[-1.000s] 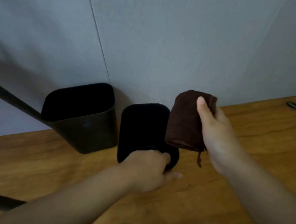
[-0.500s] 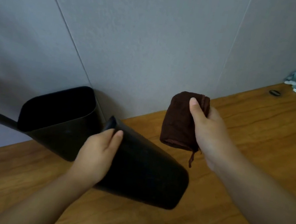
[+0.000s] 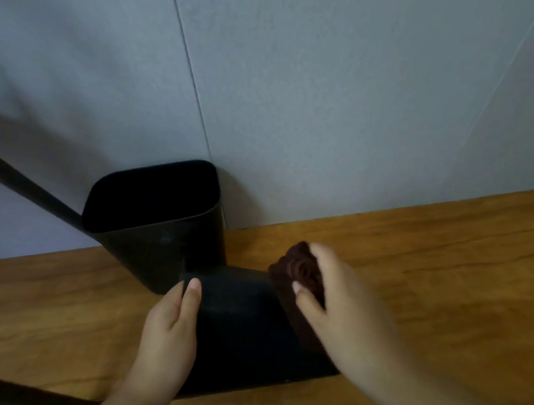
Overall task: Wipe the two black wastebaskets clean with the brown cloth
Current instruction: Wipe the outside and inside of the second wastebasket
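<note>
upright basket (image 3: 154,221): black, rounded-rectangular mouth, open top up, stands on wood surface against grey wall
tipped basket (image 3: 242,328): black, lying on its side, one end touching the upright one's base
cloth (image 3: 300,274): dark brown, bunched, on tipped basket's upper right side

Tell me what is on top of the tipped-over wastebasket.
On the lying wastebasket, the brown cloth sits under the right hand, while the left hand holds its left side. The surface beneath the cloth is covered.
</note>
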`<state>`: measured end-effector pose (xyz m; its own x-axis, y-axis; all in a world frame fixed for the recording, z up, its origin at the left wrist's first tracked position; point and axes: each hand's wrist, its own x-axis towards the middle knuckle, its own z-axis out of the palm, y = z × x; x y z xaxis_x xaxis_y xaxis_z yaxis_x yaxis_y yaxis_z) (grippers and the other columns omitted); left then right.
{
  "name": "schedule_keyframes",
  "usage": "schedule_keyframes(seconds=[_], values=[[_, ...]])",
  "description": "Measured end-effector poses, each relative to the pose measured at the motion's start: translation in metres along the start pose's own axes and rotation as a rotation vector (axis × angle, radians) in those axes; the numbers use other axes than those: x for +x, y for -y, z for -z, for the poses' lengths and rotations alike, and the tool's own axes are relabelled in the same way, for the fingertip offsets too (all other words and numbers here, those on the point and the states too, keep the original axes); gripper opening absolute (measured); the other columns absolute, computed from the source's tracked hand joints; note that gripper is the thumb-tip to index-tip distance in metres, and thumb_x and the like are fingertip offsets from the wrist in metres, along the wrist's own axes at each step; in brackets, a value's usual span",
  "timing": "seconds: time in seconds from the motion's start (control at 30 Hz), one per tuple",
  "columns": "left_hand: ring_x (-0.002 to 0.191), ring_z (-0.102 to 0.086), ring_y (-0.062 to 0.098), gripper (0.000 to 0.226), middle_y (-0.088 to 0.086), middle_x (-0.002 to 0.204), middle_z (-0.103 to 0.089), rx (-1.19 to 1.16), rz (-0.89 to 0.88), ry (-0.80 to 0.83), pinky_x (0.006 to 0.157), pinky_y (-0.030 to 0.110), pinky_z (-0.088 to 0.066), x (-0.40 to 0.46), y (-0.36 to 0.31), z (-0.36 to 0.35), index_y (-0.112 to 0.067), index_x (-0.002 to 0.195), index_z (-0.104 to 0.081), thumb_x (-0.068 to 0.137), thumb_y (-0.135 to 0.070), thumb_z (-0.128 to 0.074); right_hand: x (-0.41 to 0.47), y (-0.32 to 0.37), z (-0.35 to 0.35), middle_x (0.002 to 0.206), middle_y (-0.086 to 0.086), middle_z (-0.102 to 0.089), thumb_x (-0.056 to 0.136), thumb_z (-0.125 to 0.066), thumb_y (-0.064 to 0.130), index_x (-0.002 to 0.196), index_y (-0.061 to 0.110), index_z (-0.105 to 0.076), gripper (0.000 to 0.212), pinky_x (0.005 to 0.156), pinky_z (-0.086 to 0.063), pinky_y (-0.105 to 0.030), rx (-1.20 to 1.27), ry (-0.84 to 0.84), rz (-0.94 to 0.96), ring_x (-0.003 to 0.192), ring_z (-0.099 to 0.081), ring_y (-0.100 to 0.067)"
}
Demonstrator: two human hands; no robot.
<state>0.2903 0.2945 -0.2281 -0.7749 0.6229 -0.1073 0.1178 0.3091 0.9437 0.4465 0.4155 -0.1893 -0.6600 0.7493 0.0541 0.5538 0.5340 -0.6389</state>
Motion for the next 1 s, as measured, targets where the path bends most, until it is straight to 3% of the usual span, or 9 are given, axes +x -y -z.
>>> schedule_keyframes(seconds=[0.1, 0.2, 0.33, 0.4, 0.6, 0.7, 0.77, 0.87, 1.0], values=[[0.081, -0.065, 0.022, 0.046, 0.01, 0.081, -0.068, -0.005, -0.054, -0.025, 0.074, 0.033, -0.049, 0.0, 0.011, -0.004, -0.009, 0.084, -0.068, 0.098, -0.038, -0.035, 0.001, 0.027, -0.025, 0.124, 0.017, -0.045, 0.096, -0.05, 0.038, 0.141, 0.039, -0.025, 0.052, 0.07, -0.035, -0.013, -0.111, 0.022, 0.223, 0.099, -0.047, -0.001], [0.079, -0.067, 0.02, 0.053, 0.01, 0.082, -0.071, -0.078, -0.024, -0.029, 0.077, 0.037, -0.051, -0.002, 0.019, -0.002, -0.013, 0.084, -0.07, 0.09, -0.05, -0.033, -0.002, 0.042, -0.043, 0.134, 0.011, -0.038, 0.096, -0.049, 0.035, 0.142, 0.039, -0.02, 0.055, 0.083, -0.041, -0.018, -0.14, 0.053, 0.335, 0.114, -0.045, -0.008], [0.079, -0.067, 0.022, 0.055, 0.01, 0.081, -0.07, -0.049, -0.012, -0.038, 0.077, 0.039, -0.052, -0.005, 0.029, 0.002, -0.011, 0.083, -0.069, 0.09, -0.05, -0.031, -0.001, 0.041, -0.045, 0.142, 0.013, -0.029, 0.095, -0.053, 0.03, 0.143, 0.039, -0.025, 0.056, 0.09, -0.043, -0.02, -0.191, 0.158, 0.345, 0.121, -0.043, -0.01], [0.078, -0.066, 0.021, 0.053, 0.01, 0.079, -0.069, -0.023, -0.011, -0.059, 0.072, 0.032, -0.051, -0.006, 0.032, 0.003, -0.01, 0.08, -0.068, 0.095, -0.045, -0.031, 0.004, 0.033, -0.042, 0.141, 0.012, -0.029, 0.094, -0.053, 0.028, 0.144, 0.037, -0.029, 0.055, 0.089, -0.043, -0.022, -0.248, 0.163, 0.319, 0.118, -0.046, -0.01], [0.072, -0.064, 0.018, 0.055, 0.014, 0.078, -0.067, 0.015, -0.05, -0.03, 0.065, 0.024, -0.047, -0.008, 0.031, 0.004, -0.005, 0.08, -0.067, 0.092, -0.045, -0.032, 0.022, -0.006, -0.028, 0.127, 0.006, -0.043, 0.094, -0.052, 0.03, 0.139, 0.032, -0.039, 0.046, 0.074, -0.048, -0.025, -0.418, 0.061, -0.004, 0.092, -0.052, -0.011], [0.073, -0.063, 0.019, 0.055, 0.016, 0.078, -0.067, -0.007, -0.088, -0.061, 0.068, 0.027, -0.048, -0.007, 0.035, 0.0, -0.004, 0.081, -0.067, 0.092, -0.045, -0.032, 0.007, 0.025, -0.04, 0.131, 0.01, -0.038, 0.094, -0.053, 0.029, 0.139, 0.034, -0.034, 0.05, 0.082, -0.046, -0.023, -0.277, 0.108, 0.136, 0.1, -0.051, -0.01], [0.076, -0.067, 0.021, 0.044, 0.012, 0.081, -0.07, -0.042, -0.086, -0.065, 0.073, 0.036, -0.052, -0.005, 0.039, 0.0, -0.016, 0.083, -0.07, 0.099, -0.034, -0.034, -0.005, 0.052, -0.053, 0.137, 0.011, -0.03, 0.093, -0.055, 0.027, 0.141, 0.035, -0.028, 0.055, 0.088, -0.045, -0.024, -0.17, 0.155, 0.255, 0.11, -0.049, -0.012], [0.078, -0.068, 0.023, 0.044, 0.01, 0.081, -0.071, -0.063, -0.019, -0.065, 0.073, 0.035, -0.051, -0.005, 0.039, 0.003, -0.018, 0.082, -0.07, 0.101, -0.034, -0.034, -0.011, 0.043, -0.064, 0.138, 0.007, -0.029, 0.087, -0.065, 0.025, 0.139, 0.035, -0.029, 0.064, 0.089, -0.049, -0.028, -0.221, 0.167, 0.365, 0.116, -0.049, -0.015], [0.083, -0.065, 0.022, 0.047, 0.009, 0.084, -0.069, -0.11, 0.105, -0.082, 0.067, 0.028, -0.044, -0.002, 0.034, 0.011, -0.008, 0.087, -0.067, 0.1, -0.039, -0.033, -0.01, -0.011, -0.049, 0.142, 0.014, -0.028, 0.087, -0.063, 0.034, 0.142, 0.042, -0.029, 0.065, 0.095, -0.039, -0.019, -0.331, 0.105, 0.236, 0.123, -0.043, -0.007]])
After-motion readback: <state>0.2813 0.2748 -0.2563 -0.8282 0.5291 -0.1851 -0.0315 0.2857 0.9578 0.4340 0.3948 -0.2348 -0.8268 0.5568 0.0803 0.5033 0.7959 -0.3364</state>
